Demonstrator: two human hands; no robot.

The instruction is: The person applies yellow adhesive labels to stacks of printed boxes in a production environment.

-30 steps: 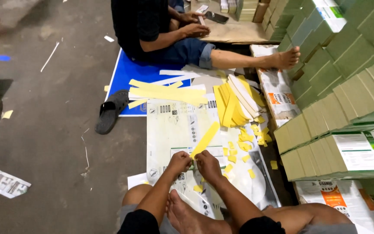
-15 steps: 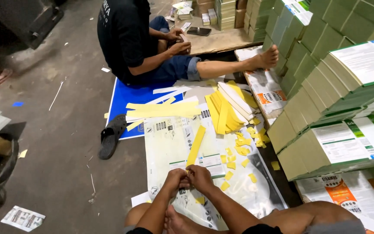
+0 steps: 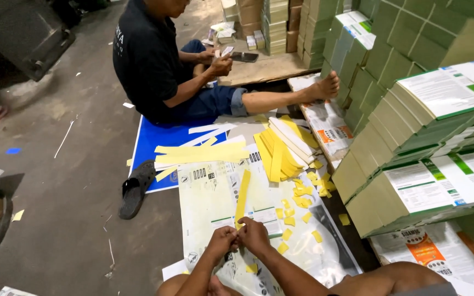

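While a co-worker (image 3: 154, 60) sat nearby, the left hand (image 3: 221, 242) and right hand (image 3: 254, 234) pinched shut on a yellow strip's (image 3: 242, 194) near end. It lay over the printed sheet (image 3: 209, 203), seemingly being torn into small pieces (image 3: 294, 211).

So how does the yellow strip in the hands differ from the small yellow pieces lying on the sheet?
The yellow strip is long and narrow; the small yellow pieces are short and roughly square. The strip is one piece, pinched at its near end by the left hand and right hand; the pieces are many, scattered loose on the printed sheet, untouched. Both share the same yellow colour.
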